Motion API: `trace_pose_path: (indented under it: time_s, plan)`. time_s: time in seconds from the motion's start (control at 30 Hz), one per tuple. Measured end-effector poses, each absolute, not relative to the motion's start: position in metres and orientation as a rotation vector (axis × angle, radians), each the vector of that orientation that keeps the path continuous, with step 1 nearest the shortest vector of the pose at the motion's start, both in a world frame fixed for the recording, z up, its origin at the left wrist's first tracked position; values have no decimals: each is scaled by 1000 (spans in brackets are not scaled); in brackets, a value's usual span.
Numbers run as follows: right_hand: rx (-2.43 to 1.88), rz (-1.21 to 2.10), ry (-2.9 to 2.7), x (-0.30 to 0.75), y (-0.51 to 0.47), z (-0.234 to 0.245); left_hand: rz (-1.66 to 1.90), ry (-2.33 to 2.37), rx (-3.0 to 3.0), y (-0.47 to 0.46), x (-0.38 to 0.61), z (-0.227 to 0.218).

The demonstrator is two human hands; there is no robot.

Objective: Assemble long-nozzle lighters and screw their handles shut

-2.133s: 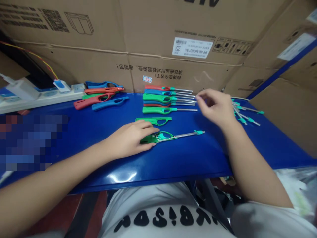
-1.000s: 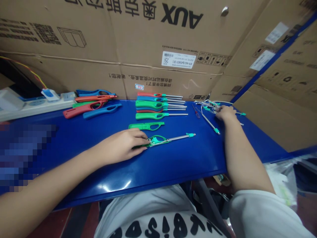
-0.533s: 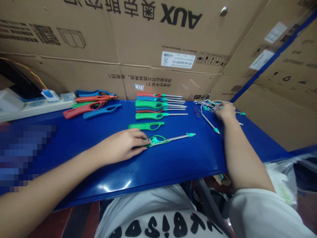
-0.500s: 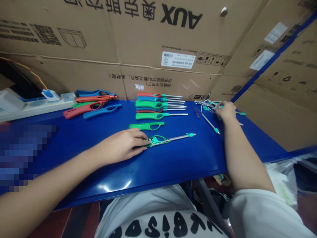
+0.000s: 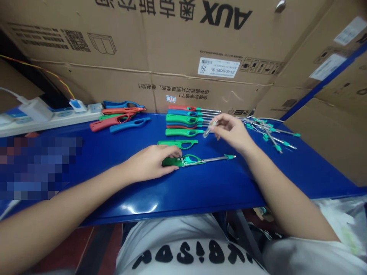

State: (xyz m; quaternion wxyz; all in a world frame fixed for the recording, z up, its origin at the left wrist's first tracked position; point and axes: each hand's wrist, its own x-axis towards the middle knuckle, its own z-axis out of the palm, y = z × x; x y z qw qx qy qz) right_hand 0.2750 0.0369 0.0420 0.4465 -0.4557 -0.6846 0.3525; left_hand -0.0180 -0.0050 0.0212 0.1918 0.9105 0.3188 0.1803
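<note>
My left hand (image 5: 149, 164) lies on the blue table (image 5: 200, 183), fingers pressed on the handle of an open green lighter half (image 5: 183, 160) whose metal tube with a teal tip (image 5: 229, 156) points right. My right hand (image 5: 232, 131) hovers above the table just right of the lighter stack, pinching a small clear tube-like part (image 5: 208, 130) between thumb and fingers. A separate green handle shell (image 5: 177, 144) lies just behind the left hand.
Finished lighters in red, blue and green (image 5: 183, 120) are stacked at the back centre. Loose coloured handle shells (image 5: 120, 114) lie at the back left by a white power strip (image 5: 48, 118). Metal tubes with teal tips (image 5: 272, 131) are piled at the right. Cardboard boxes (image 5: 177, 49) wall the back.
My right hand left the pile of metal tubes at the right and came back toward the centre, now pinching a small clear part. The left hand stayed on the green lighter half.
</note>
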Motion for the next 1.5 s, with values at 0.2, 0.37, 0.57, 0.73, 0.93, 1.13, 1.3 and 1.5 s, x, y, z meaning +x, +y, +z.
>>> trace_pose_path:
  time_s: [0.2,0.37,0.57,0.73,0.93,1.13,1.3,1.5]
  plan:
    - [-904,1175,-1837,228,8,20,863,977,2238,-7,-7,12]
    - [-901,1262,-1786,220,4,12,805,998,2114,-9,-2,11]
    - [-1133,900,-1992,221,-3,14,796,1113,1788,-9,-2,12]
    - [-1154,567,-2357,213,-15,15,708,1062,1602,-8,0,10]
    - [-1272,451,-2454,208,-17,16,632,1066,1534,-9,2,10]
    - [-1289,373,-2598,207,-16,21,624,1073,1511,-11,4,13]
    - [-1314,348,-2655,207,-17,26,620,1087,1532,-10,4,14]
    - [-1256,390,-2646,212,-15,25,606,1100,1527,-11,5,17]
